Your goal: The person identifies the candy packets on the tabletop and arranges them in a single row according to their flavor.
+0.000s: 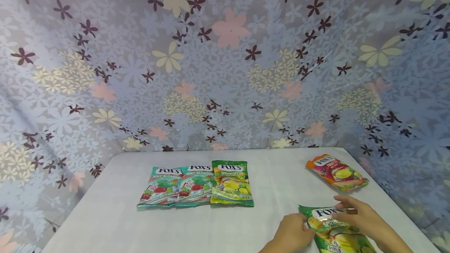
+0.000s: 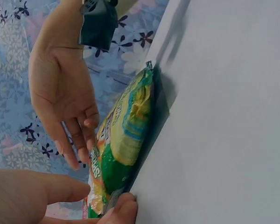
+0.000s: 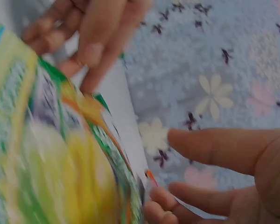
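Observation:
A green and yellow Fox's Spring Tea candy bag lies near the front right of the table, partly cut off by the lower frame edge. My left hand pinches its left edge, with thumb and fingertips at the border in the left wrist view. Over the bag's upper right part is my right hand, its thumb and fingers spread apart. The right wrist view has the right hand's thumb clear of the blurred bag, with the other fingertips close by its edge.
Two Mint Blossom candy bags overlap at the left, and another green Spring Tea bag adjoins them. An orange and purple Fox's bag lies tilted at the back right. Flowered cloth surrounds the white table.

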Motion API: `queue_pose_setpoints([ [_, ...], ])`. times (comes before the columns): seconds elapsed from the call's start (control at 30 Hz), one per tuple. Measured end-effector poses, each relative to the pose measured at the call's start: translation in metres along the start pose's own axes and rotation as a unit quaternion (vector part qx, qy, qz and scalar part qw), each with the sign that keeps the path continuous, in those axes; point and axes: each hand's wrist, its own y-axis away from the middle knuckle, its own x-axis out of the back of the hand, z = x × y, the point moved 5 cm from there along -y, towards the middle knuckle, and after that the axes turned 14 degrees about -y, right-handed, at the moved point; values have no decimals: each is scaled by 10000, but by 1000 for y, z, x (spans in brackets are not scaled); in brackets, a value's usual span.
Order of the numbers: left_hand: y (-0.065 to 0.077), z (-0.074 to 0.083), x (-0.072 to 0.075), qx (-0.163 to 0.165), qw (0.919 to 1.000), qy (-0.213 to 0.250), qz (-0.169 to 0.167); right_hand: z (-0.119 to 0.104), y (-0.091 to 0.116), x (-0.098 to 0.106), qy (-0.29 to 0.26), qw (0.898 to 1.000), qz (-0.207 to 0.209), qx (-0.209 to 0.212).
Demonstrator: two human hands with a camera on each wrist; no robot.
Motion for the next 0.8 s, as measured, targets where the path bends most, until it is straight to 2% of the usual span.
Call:
queue_pose_setpoints([
  [0.13,3,1,-5,226,9975,667,29,13,0,13,8,9995,-94,-288],
  [0.3,4,2,-8,242,9963,819,19,29,0,24,85,9989,-8,-471],
  [0.53,4,0,-10,412,9945,968,-2,46,0,27,232,9956,-515,-748],
  [0.67,3,-1,-11,423,9933,1079,-28,50,-3,26,40,9946,-597,-852],
  [0.8,2,-3,-15,647,9880,1391,-172,53,-4,25,-439,9925,-734,-879],
])
